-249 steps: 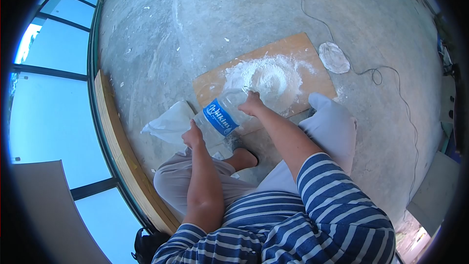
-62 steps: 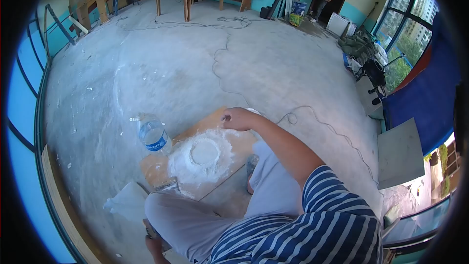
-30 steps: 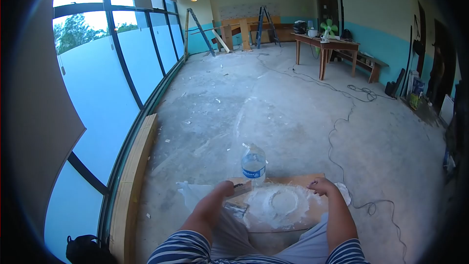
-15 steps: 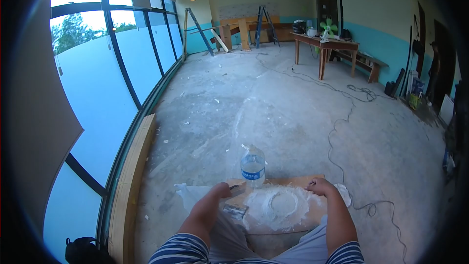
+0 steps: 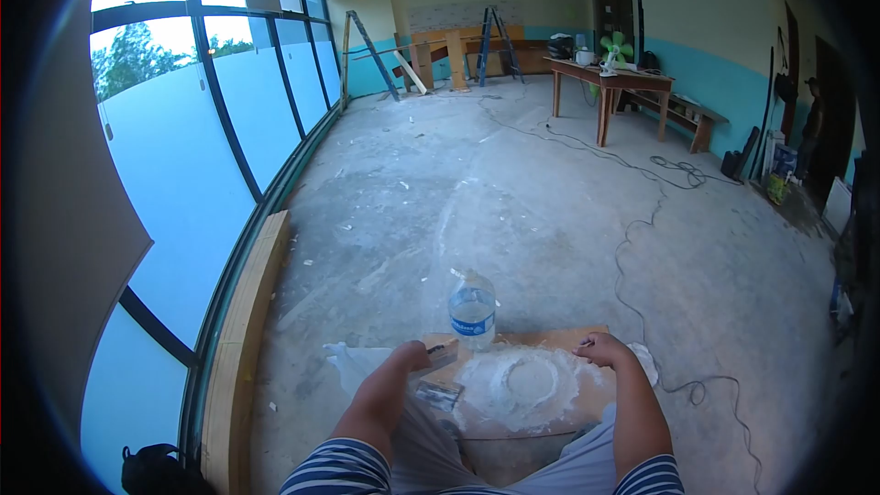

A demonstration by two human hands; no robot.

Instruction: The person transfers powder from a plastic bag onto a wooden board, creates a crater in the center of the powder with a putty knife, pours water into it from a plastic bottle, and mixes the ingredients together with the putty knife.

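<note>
A brown board (image 5: 587, 405) lies on the floor between my knees, with a ring of white powder (image 5: 522, 387) on it and a pool in the ring's middle. My left hand (image 5: 414, 355) is closed around the handle of a flat scraper (image 5: 442, 355) at the board's left side. Below it rests a second flat metal tool (image 5: 439, 393). Over the board's right part is my right hand (image 5: 598, 348), its fingers pinched; what they hold, if anything, is too small to name. A clear plastic bottle with a blue label (image 5: 473, 313) stands upright at the board's far edge.
A white bag (image 5: 346, 365) lies left of the board; a white round item (image 5: 643, 362) and a cable (image 5: 625, 266) lie right. Timber beams (image 5: 240, 348) run beside the windows. A table (image 5: 610, 84), ladders (image 5: 496, 41) and a person (image 5: 811, 128) are farther back.
Since the earliest frame, the bottle has left my hands and stands beyond the board. My left hand has taken the scraper. Over the last second both hands have stayed nearly still.
</note>
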